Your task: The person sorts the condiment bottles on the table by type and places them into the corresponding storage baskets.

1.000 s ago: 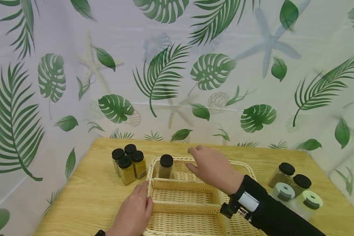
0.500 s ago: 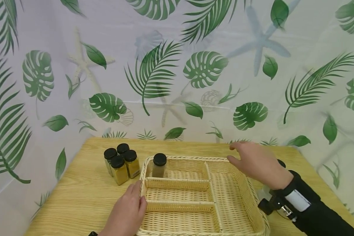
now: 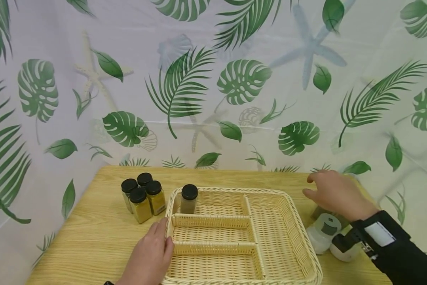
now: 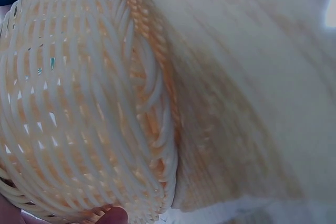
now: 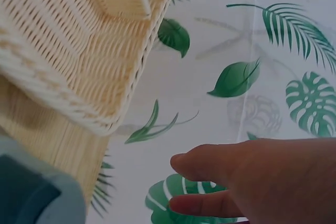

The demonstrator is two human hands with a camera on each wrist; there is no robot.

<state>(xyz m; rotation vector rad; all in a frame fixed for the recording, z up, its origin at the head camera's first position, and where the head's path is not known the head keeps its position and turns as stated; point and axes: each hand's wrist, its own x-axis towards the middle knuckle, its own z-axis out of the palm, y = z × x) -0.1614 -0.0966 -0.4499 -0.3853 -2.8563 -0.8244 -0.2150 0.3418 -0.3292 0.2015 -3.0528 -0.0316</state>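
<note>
A divided woven basket [image 3: 282, 237] sits on the table. My left hand [image 3: 147, 253] holds its left rim; in the left wrist view a fingertip [image 4: 114, 216] shows against the weave [image 4: 79, 93]. One black-lidded spice jar [image 3: 189, 200] stands upright in the basket's back left compartment. My right hand [image 3: 341, 196] hovers over the jars at the right, fingers loosely bent and holding nothing. Below it are a jar with a pale lid [image 3: 325, 229] and another pale jar [image 3: 344, 249], partly hidden by the wrist gear. The dark jars behind are mostly covered by the hand.
Several black-lidded jars with yellow and greenish contents [image 3: 142, 206] cluster left of the basket. Behind the wooden table [image 3: 81, 237] hangs a leaf-print cloth [image 3: 249, 134]. The basket has three compartments on its left and a long one on its right.
My right hand has moved right, from above the basket's back section to above the jars on the right. The left hand stays on the rim, and the head view has shifted slightly.
</note>
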